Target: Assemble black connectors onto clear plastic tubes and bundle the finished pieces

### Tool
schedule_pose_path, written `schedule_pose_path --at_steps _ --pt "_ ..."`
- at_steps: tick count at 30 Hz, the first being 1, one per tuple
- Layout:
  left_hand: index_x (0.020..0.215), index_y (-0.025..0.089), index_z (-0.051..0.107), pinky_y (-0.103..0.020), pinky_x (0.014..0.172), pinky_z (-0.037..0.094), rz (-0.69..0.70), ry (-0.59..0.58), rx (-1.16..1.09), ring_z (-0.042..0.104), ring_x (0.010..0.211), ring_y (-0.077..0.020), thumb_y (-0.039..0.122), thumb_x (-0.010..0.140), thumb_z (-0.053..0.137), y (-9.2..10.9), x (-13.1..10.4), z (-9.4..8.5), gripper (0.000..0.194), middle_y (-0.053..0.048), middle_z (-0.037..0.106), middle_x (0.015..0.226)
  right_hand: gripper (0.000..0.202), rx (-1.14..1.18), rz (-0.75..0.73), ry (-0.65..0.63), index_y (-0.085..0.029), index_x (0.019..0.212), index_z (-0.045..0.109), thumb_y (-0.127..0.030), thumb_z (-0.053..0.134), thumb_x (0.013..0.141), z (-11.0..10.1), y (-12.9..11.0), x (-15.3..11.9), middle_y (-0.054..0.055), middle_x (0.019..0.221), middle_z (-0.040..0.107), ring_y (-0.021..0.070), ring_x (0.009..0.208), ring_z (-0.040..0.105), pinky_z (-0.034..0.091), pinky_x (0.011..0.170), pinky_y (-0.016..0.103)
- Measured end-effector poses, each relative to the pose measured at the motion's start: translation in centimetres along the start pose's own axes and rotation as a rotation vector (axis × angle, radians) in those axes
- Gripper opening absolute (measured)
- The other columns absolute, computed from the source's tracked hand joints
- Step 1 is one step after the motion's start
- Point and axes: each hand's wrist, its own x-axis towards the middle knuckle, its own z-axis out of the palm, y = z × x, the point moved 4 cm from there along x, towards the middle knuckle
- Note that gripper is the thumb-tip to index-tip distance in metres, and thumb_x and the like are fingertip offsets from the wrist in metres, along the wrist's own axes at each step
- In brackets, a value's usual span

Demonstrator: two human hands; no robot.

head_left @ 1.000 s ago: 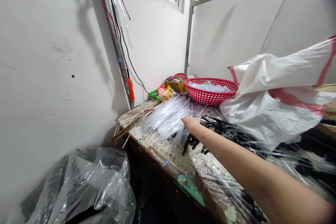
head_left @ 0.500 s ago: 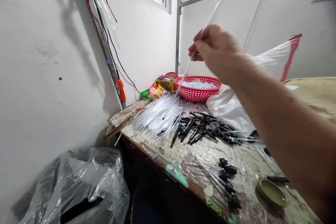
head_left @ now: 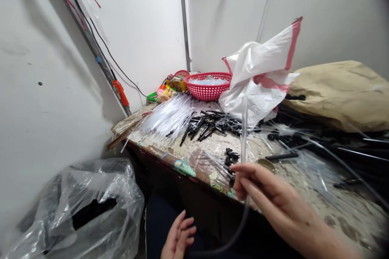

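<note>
The right hand pinches a clear tube in closed fingers, held above the counter edge. The left hand waits open and empty below. Best to grip near the tube's end, keeping it straight, clear of the black parts.

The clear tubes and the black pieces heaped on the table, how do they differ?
The clear tubes are see-through, long and thin, fanned in one pile toward the wall. The black pieces are opaque, shorter and thicker, scattered crisscross beside them. The right hand holds one clear tube; no black piece is held. Both heaps lie on the worn table.
</note>
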Motion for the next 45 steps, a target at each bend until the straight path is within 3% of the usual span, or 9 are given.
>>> schedule_pose_path --at_steps 5,7,11,16,19,26,30,37,45 --pt "0.136 0.02 0.035 -0.037 0.09 0.046 0.243 -0.396 0.023 0.056 0.111 -0.026 0.052 0.082 0.05 7.4 0.4 7.0 0.065 -0.016 0.054 0.13 0.024 -0.101 0.092 -0.113 -0.021 0.104 0.053 -0.03 0.033 0.094 1.1 3.1 -3.5 0.002 0.079 0.06 0.0112 0.065 0.056 0.045 0.06 0.021" --pt "0.136 0.02 0.034 -0.033 0.082 0.048 0.305 -0.407 -0.005 0.059 0.102 -0.0241 0.053 0.081 0.05 9.5 0.5 9.0 0.066 -0.016 0.056 0.125 0.027 -0.133 0.1 -0.163 -0.02 0.095 0.056 -0.032 0.033 0.094 1.9 4.0 -4.3 0.002 0.074 0.059 0.0121 0.065 0.055 0.044 0.059 0.021" --pt "0.1 0.02 0.06 -0.027 0.072 0.046 0.282 -0.27 0.077 0.059 0.076 -0.0151 0.035 0.089 0.045 11.3 1.2 11.1 0.024 -0.004 0.065 0.086 0.028 -0.08 0.173 -0.26 -0.02 0.087 0.059 -0.034 0.036 0.093 2.8 5.3 -5.6 0.001 0.072 0.06 0.0119 0.064 0.056 0.044 0.06 0.021" --pt "0.091 0.021 0.069 -0.033 0.089 0.042 0.434 -0.483 0.32 0.053 0.098 -0.0206 0.027 0.087 0.051 12.1 1.4 14.2 0.019 -0.008 0.055 0.099 0.034 0.166 0.259 -0.103 -0.02 0.115 0.053 -0.04 0.045 0.089 2.1 7.6 -5.4 0.006 0.096 0.062 0.0172 0.089 0.059 0.047 0.081 0.026" --pt "0.106 0.023 0.063 -0.037 0.094 0.04 0.452 -0.512 0.356 0.05 0.106 -0.0223 0.025 0.09 0.044 11.5 2.0 14.6 0.026 -0.009 0.05 0.11 0.039 0.249 0.349 -0.034 -0.023 0.118 0.055 -0.044 0.046 0.088 1.1 9.8 -5.6 0.006 0.101 0.062 0.0183 0.089 0.058 0.047 0.078 0.027" --pt "0.11 0.022 0.056 -0.04 0.087 0.043 0.558 -0.269 0.676 0.051 0.1 -0.0224 0.015 0.086 0.048 9.7 6.6 13.5 0.026 -0.01 0.053 0.107 0.045 0.254 0.624 0.095 -0.022 0.118 0.052 -0.052 0.038 0.089 -1.6 13.2 -7.9 0.001 0.072 0.054 0.0113 0.058 0.046 0.039 0.052 0.022" --pt "0.113 0.022 0.057 -0.044 0.094 0.038 0.75 -0.312 0.933 0.045 0.107 -0.0254 0.008 0.077 0.058 10.1 8.4 14.6 0.038 -0.01 0.051 0.115 0.044 0.255 0.651 0.058 -0.021 0.117 0.049 -0.053 0.036 0.089 -1.3 13.5 -7.6 0.002 0.076 0.055 0.012 0.062 0.047 0.038 0.054 0.022" --pt "0.099 0.023 0.062 -0.044 0.086 0.04 0.74 -0.48 1.138 0.048 0.099 -0.0267 0.027 0.067 0.074 11.1 10.0 16.0 0.035 -0.008 0.057 0.103 0.036 0.138 0.535 0.02 -0.021 0.108 0.055 -0.047 0.036 0.09 -0.9 13.6 -6.9 0.001 0.071 0.056 0.0129 0.062 0.051 0.038 0.053 0.023" --pt "0.096 0.02 0.058 -0.042 0.089 0.039 0.851 -0.463 1.017 0.051 0.099 -0.0245 0.034 0.077 0.064 11.6 10.6 16.4 0.025 -0.008 0.06 0.099 0.036 0.19 0.599 0.003 -0.02 0.109 0.051 -0.047 0.033 0.091 -1.1 13.1 -7.0 0.001 0.073 0.056 0.0105 0.055 0.047 0.038 0.049 0.023"
